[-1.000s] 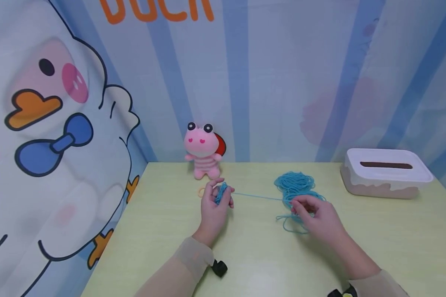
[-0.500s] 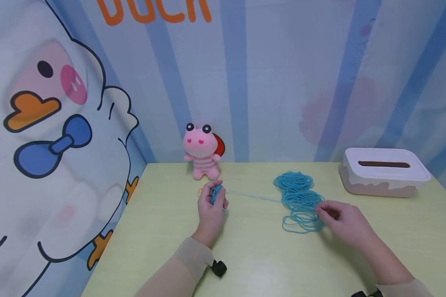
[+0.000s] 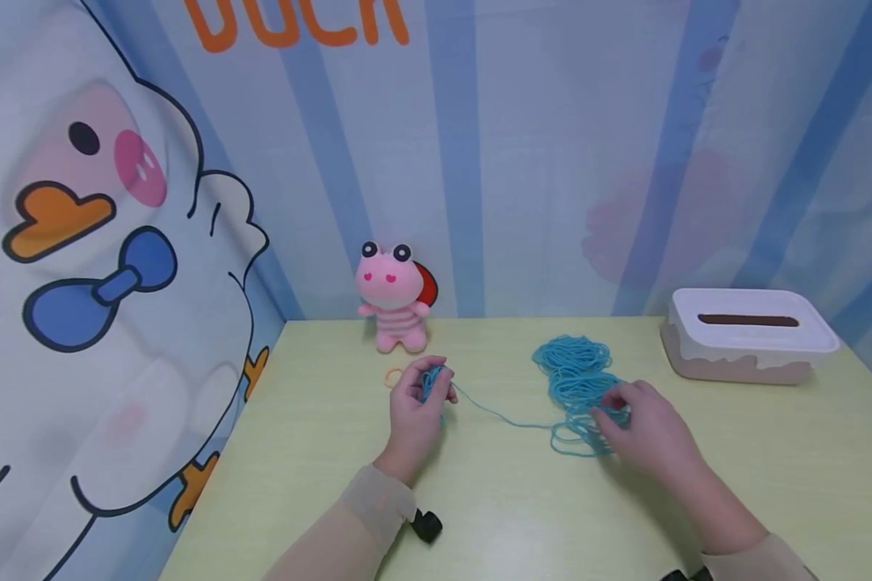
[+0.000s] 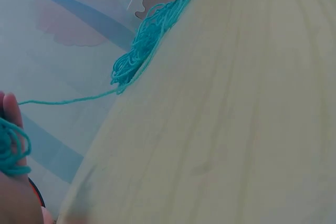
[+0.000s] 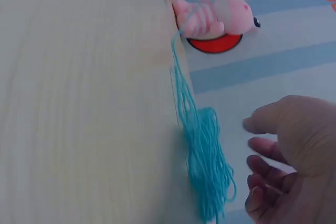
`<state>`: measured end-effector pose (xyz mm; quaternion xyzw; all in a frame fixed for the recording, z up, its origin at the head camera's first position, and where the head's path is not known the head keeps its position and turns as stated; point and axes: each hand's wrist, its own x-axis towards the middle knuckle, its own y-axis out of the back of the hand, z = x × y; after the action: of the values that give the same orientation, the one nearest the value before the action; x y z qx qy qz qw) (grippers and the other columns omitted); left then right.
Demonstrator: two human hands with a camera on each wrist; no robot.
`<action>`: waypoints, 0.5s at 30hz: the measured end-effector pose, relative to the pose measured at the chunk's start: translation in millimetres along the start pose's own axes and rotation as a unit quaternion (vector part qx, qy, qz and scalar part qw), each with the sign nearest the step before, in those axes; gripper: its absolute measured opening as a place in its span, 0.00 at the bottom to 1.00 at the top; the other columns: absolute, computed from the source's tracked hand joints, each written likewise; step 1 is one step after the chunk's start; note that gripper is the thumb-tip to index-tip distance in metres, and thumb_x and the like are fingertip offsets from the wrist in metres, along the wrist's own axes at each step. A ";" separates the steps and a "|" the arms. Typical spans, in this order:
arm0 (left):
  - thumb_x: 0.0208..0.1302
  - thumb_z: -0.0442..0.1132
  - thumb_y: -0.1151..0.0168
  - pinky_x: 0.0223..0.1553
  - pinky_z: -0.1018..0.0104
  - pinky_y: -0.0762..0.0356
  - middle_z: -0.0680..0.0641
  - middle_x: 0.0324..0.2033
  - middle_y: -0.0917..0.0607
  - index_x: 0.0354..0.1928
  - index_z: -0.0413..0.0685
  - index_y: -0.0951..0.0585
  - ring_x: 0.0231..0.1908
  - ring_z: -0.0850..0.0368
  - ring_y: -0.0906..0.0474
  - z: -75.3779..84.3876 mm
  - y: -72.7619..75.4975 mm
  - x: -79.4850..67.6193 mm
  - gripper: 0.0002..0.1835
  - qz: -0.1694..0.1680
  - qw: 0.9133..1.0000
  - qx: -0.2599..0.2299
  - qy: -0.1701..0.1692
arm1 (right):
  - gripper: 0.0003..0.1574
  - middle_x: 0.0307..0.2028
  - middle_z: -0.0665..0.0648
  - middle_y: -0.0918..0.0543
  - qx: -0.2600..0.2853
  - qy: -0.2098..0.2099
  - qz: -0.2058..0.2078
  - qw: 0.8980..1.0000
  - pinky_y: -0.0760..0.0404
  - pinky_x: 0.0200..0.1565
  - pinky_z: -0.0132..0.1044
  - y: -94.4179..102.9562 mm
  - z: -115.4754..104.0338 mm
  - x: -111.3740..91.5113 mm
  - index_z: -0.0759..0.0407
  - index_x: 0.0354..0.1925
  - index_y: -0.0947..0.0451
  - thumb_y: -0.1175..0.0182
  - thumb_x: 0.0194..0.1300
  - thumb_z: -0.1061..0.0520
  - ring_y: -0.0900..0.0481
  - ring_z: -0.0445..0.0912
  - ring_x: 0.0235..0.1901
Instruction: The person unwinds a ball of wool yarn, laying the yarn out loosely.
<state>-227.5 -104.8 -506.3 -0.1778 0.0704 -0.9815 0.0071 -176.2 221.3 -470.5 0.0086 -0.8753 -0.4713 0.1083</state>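
My left hand (image 3: 412, 415) grips a small wound bundle of blue yarn (image 3: 432, 379), its thumb pressed over the loops. From it a slack strand (image 3: 505, 417) runs right to a loose yarn pile (image 3: 572, 373) on the table. Over the pile's near right side is my right hand (image 3: 654, 432). The right wrist view shows the right thumb (image 5: 262, 119) apart from the loosely bent fingers, with no yarn seen between them. In the left wrist view the wound bundle (image 4: 11, 148) lies against the left fingers. Part of the pile is hidden behind the right hand.
A pink striped plush toy (image 3: 396, 298) sits behind the left hand. Beside that hand lies a small orange ring (image 3: 392, 377). A white-topped tissue box (image 3: 752, 335) stands at the back right. A printed duck curtain (image 3: 538, 161) hangs behind the table.
The right hand drew away to the right from the yarn, then came back left over the pile's edge. The strand between the hand and the pile went from taut to sagging.
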 end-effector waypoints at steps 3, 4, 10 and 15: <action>0.82 0.32 0.38 0.41 0.71 0.10 0.53 0.38 0.13 0.59 0.33 0.19 0.33 0.62 0.14 -0.1 1.2 -0.3 0.12 -0.011 1.000 -0.005 0.001 | 0.12 0.48 0.58 0.11 0.050 0.054 0.027 0.997 0.12 0.50 0.54 -19.4 -28.1 6.1 0.60 0.51 0.13 0.30 0.75 0.55 0.14 0.53 0.45; 0.82 0.32 0.38 0.41 0.71 0.10 0.54 0.39 0.12 0.59 0.32 0.19 0.34 0.62 0.14 -0.1 1.5 -0.4 0.12 -0.016 1.000 -0.006 0.001 | 0.13 0.50 0.58 0.10 0.071 0.070 0.023 0.995 0.10 0.52 0.54 -26.6 -36.9 8.9 0.60 0.53 0.13 0.31 0.76 0.55 0.12 0.53 0.47; 0.83 0.32 0.40 0.42 0.70 0.09 0.36 0.44 0.12 0.60 0.32 0.19 0.34 0.61 0.13 0.1 2.1 -0.1 0.12 -0.030 1.000 -0.001 0.005 | 0.32 0.72 0.60 0.17 0.167 0.099 -0.075 0.978 0.16 0.70 0.60 -66.0 -79.8 28.8 0.58 0.78 0.27 0.38 0.84 0.48 0.16 0.61 0.70; 0.83 0.33 0.40 0.41 0.71 0.09 0.20 0.48 0.16 0.61 0.25 0.20 0.34 0.64 0.13 -0.1 2.7 1.1 0.15 -0.042 0.999 0.010 0.016 | 0.35 0.67 0.58 0.13 0.193 0.081 -0.109 0.972 0.17 0.71 0.60 -85.6 -99.2 43.1 0.58 0.82 0.32 0.40 0.85 0.49 0.16 0.60 0.70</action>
<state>-228.6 -107.5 -506.4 -0.1652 0.0527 -0.9843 -0.0338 -206.1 87.0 -480.7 0.1626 -0.9318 -0.3001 0.1237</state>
